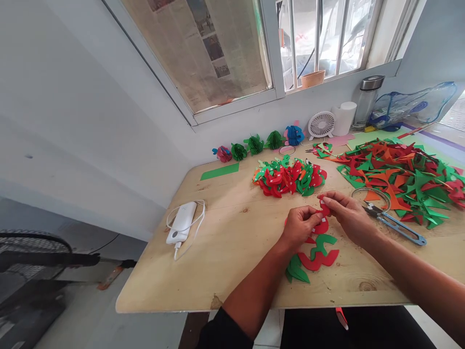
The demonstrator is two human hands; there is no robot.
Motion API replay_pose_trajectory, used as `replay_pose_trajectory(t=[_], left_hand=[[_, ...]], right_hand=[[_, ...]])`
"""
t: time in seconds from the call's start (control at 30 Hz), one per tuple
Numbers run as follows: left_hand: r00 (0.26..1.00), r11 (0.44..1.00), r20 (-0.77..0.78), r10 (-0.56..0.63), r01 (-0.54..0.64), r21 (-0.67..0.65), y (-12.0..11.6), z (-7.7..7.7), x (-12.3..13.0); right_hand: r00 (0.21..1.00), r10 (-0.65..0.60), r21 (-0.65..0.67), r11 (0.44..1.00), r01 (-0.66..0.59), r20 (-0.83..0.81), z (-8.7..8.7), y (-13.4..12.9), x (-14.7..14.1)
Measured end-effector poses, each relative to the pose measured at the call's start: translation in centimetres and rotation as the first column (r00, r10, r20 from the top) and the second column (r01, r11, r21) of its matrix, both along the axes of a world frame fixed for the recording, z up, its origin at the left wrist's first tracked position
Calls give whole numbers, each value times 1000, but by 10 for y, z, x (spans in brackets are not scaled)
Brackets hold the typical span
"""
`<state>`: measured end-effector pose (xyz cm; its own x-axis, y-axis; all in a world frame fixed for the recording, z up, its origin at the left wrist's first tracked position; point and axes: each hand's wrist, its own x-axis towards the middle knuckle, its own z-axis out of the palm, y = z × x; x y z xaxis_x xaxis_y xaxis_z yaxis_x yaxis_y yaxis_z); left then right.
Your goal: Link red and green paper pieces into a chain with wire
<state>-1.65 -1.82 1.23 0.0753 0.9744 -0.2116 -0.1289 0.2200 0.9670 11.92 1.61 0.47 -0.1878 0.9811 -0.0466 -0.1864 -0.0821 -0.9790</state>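
Note:
My left hand [301, 225] pinches the lower part of a red paper piece [324, 207] with a small white patch on it. The fingers of my right hand [343, 212] are closed on the upper end of that same piece. Just below my hands, red cut pieces [315, 262] and a green curved piece [322, 245] lie on the wooden table [225, 252], with green leaf-like pieces [297, 269] to their left. Beyond my hands sits a heap of red and green cut shapes [286, 178], several with small white patches.
Paper scraps [410, 177] pile at the right, beside a metal ring [371, 190] and blue snips [399, 227]. A white power bank [182, 223] with a cable lies left. Paper figures [254, 144], a small fan [321, 124] and a bottle [366, 104] line the wall.

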Motion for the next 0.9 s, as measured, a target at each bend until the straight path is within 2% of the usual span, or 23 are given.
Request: replay_pose_trajectory(t=[0.13, 0.47, 0.9], left_hand=[[1000, 1000, -9, -12, 13, 14, -1, 1, 0], [998, 998, -36, -60, 61, 30, -1, -3, 0], [988, 987, -106, -112, 123, 103, -1, -4, -2]], right_hand=[[999, 12, -18, 1000, -13, -32, 1, 0, 1], [999, 32, 10, 999, -32, 31, 2, -1, 2], [963, -5, 143, 989, -34, 268, 11, -6, -2]])
